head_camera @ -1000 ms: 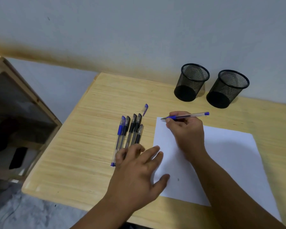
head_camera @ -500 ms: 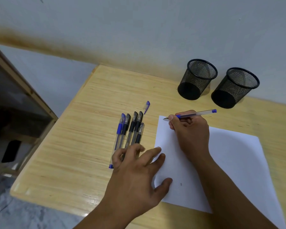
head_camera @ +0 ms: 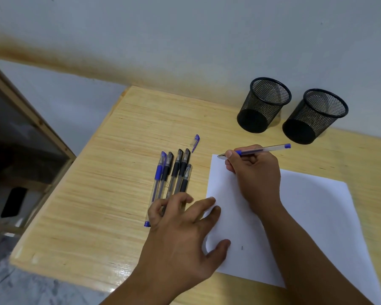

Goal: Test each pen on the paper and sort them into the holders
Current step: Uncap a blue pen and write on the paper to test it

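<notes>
Gripping a blue pen, the right hand is touching its tip to the paper's far corner.
Left hand is lying spread flat, covering the paper's edge and five pens' lower ends; both holders are standing beyond, insides unclear.

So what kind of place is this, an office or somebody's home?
Hard to say which, but it looks like a plain desk set against a wall: a light wooden desk, two black mesh holders by the wall, a sheet of white paper, and a row of pens.
</notes>
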Tool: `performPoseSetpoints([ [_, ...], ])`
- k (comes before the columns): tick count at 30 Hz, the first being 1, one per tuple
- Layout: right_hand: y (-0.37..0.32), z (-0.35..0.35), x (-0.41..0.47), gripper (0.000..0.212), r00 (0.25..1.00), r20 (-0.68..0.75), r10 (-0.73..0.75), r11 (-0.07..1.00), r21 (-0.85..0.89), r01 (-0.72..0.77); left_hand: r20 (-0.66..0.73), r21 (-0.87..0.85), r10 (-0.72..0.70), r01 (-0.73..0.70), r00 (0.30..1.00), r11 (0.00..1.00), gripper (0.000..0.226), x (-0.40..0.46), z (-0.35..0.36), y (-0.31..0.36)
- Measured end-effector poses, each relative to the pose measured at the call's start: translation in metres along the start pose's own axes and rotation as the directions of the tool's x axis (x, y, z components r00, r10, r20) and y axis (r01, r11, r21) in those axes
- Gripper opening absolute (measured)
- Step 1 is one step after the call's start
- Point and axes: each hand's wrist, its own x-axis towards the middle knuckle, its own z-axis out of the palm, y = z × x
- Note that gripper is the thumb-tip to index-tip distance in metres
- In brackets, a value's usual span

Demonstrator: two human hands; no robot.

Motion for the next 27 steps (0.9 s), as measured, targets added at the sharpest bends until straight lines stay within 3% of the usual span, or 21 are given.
performPoseSetpoints([
  [27, 0.0027, 0.0062, 0.0018, 0.014, 0.999, 0.040, -0.034, 0.995, -0.095, 0.038, -0.018, 0.011, 0.021, -0.021, 1.000, 1.000, 0.049, 0.0021, 0.0023, 0.0000],
])
